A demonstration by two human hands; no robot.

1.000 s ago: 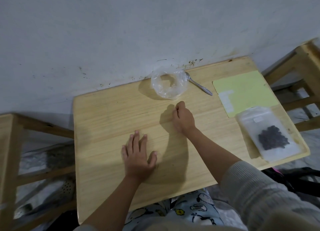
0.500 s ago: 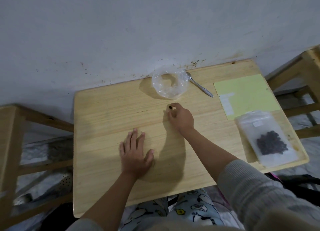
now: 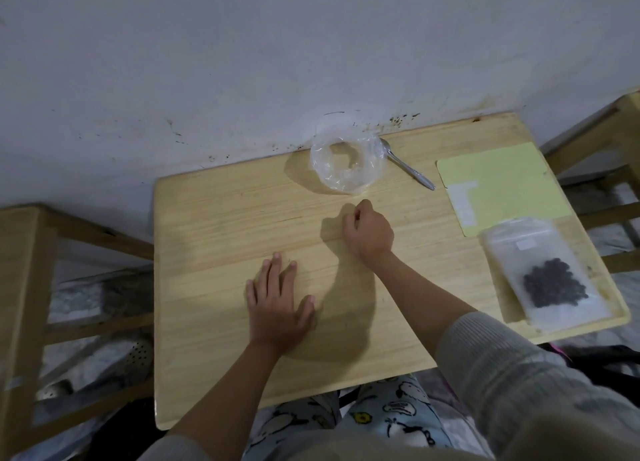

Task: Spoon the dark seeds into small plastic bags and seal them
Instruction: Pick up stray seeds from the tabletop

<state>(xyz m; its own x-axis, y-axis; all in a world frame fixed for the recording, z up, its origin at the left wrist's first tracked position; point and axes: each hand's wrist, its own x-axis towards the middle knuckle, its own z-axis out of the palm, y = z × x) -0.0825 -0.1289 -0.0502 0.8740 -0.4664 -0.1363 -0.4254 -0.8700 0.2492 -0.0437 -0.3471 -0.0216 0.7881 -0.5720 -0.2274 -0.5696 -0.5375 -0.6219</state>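
Wooden counter [image 3: 214, 225] against wall: my left hand [image 3: 277, 304] lies flat, fingers released. My right hand [image 3: 369, 232] is curled, fingers pinched; contents unclear. Seed bag [image 3: 547, 280] sits far right.

On the table [image 3: 214, 225], the left hand [image 3: 277, 308] lies flat with fingers [image 3: 273, 270] spread, and the right hand [image 3: 369, 233] rests curled — just ahead and to the right of those fingertips. Beyond the right hand's knuckles sits the plastic bowl [image 3: 346, 162], with the spoon [image 3: 408, 168] just right of it. Well right of both hands lies the sheet [image 3: 502, 180] — its near corner under the bag of seeds [image 3: 547, 280].
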